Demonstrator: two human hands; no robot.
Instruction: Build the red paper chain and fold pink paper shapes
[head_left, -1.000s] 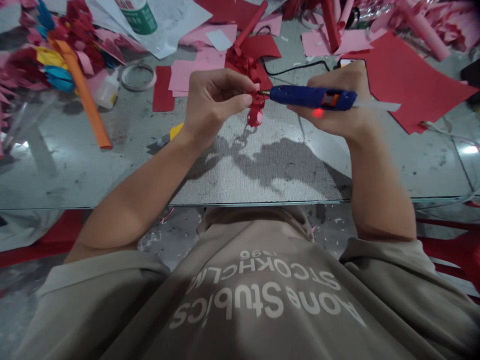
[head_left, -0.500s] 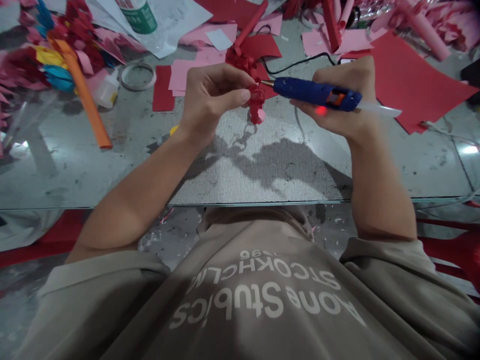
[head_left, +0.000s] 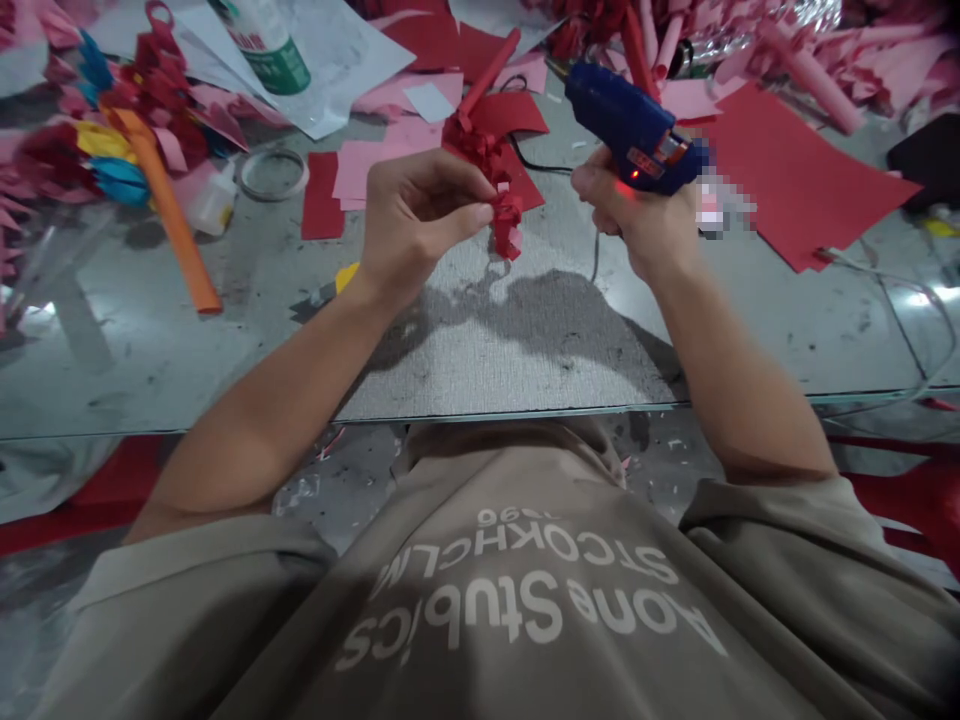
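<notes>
My left hand (head_left: pixel 420 220) pinches a curled red paper piece (head_left: pixel 508 222) between thumb and fingertips, above the table's middle. Small pink bits show on that piece, and a red paper roll (head_left: pixel 491 75) with curled strips stands out behind it. To the right, my right hand (head_left: pixel 637 205) is wrapped round a blue glue gun (head_left: pixel 622 115). A red light glows near its handle, and its nozzle points up and left, apart from the red paper.
Red sheets (head_left: pixel 802 170) lie at the right, pink sheets (head_left: pixel 360 175) left of centre. A tape ring (head_left: pixel 274 174), a small glue bottle (head_left: pixel 215 200), an orange roll (head_left: pixel 169 205) and a green-white can (head_left: pixel 266 45) are at the left. Cords run over the table (head_left: pixel 510 370).
The glue gun in my right hand has moved up and away from the red paper, and its nozzle has turned upward. My left hand keeps its pinch, nearly in place.
</notes>
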